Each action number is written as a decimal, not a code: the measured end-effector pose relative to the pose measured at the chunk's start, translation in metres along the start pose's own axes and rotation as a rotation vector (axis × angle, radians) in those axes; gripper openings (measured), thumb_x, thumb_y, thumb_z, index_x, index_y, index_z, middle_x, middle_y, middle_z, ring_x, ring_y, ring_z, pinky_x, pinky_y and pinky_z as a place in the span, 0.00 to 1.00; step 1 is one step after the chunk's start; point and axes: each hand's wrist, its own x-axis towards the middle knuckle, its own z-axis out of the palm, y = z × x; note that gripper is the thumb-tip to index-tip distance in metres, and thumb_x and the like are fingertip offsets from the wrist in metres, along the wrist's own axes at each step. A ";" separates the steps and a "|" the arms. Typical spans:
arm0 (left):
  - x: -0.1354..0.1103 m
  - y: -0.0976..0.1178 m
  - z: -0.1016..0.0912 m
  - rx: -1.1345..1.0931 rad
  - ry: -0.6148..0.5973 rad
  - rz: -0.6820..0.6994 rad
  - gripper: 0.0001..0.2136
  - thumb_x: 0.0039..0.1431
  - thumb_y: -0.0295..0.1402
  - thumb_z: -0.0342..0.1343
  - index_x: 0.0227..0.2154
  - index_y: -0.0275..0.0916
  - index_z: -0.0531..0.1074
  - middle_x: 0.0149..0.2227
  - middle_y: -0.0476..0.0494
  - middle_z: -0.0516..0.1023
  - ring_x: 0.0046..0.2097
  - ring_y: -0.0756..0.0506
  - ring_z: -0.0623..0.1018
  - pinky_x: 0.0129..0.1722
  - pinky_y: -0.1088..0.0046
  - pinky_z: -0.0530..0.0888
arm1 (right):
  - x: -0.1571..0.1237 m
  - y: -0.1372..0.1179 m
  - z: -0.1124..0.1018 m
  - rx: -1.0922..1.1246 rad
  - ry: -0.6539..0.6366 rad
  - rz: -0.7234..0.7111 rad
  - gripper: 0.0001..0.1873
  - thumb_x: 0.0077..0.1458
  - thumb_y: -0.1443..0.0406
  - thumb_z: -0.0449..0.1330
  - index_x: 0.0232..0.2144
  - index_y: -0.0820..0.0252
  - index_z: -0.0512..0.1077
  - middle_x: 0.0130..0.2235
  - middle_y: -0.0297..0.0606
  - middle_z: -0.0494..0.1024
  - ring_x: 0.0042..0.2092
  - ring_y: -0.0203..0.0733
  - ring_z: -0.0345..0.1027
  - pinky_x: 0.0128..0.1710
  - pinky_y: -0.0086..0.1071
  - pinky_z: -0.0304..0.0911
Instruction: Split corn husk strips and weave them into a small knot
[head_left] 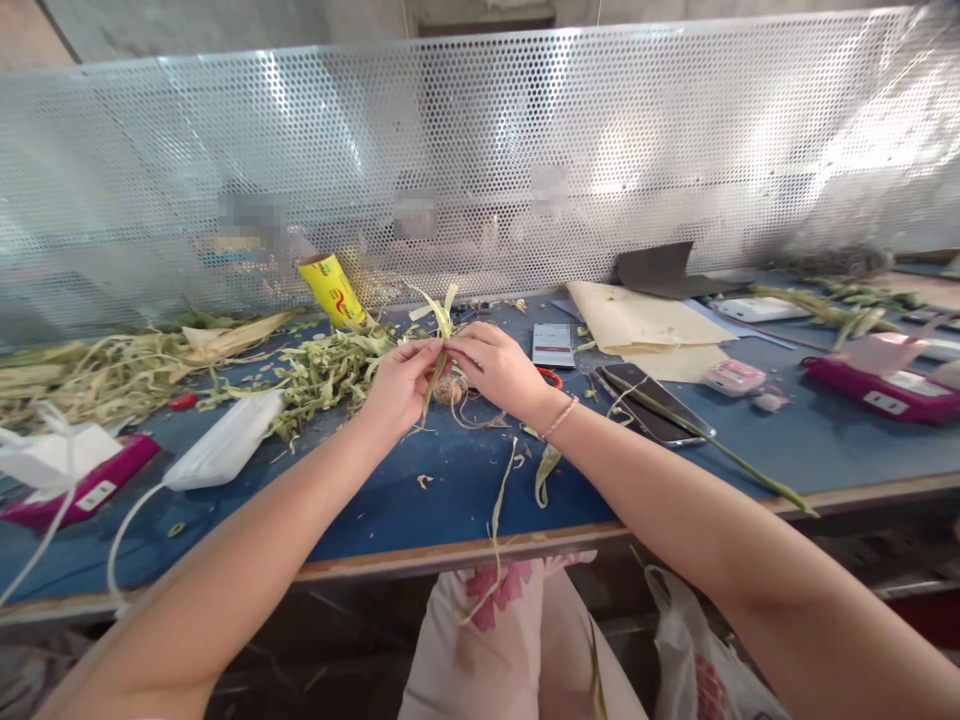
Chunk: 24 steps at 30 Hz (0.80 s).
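Observation:
Both my hands meet over the middle of the blue table (450,490). My left hand (399,385) pinches a small bundle of green leaf strips (441,330) near its lower end. My right hand (496,368) is closed on the same bundle from the right, fingertips touching the left hand's. The strips fan out above my fingers. A tangle of thin brown fibre (454,392) hangs just beneath the hands. Loose leaf scraps (546,468) lie on the table below them.
A heap of trimmed leaves (322,370) and a yellow roll (331,290) lie to the left. A white pack (223,440), a black phone (654,402), brown paper (637,325) and magenta scales (885,388) sit around. A perforated metal screen (480,150) closes the back.

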 end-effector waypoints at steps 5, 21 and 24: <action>0.003 0.001 -0.001 -0.004 0.003 -0.015 0.03 0.40 0.27 0.62 0.21 0.35 0.74 0.22 0.49 0.76 0.26 0.55 0.73 0.32 0.77 0.70 | -0.001 0.000 0.001 -0.048 -0.025 -0.032 0.13 0.57 0.68 0.47 0.34 0.60 0.72 0.33 0.40 0.70 0.37 0.38 0.63 0.42 0.36 0.62; 0.001 -0.001 -0.001 -0.012 -0.018 -0.056 0.05 0.42 0.28 0.63 0.23 0.34 0.74 0.24 0.49 0.75 0.27 0.54 0.73 0.31 0.77 0.71 | 0.002 -0.004 -0.002 0.178 0.104 0.201 0.04 0.51 0.70 0.53 0.29 0.61 0.68 0.29 0.35 0.69 0.32 0.35 0.63 0.34 0.31 0.61; 0.000 -0.001 0.000 -0.014 -0.030 -0.054 0.05 0.41 0.28 0.63 0.22 0.34 0.74 0.22 0.49 0.75 0.25 0.55 0.72 0.30 0.78 0.71 | 0.001 -0.004 -0.002 0.172 0.085 0.188 0.04 0.51 0.70 0.53 0.29 0.61 0.67 0.30 0.36 0.69 0.33 0.35 0.63 0.34 0.31 0.61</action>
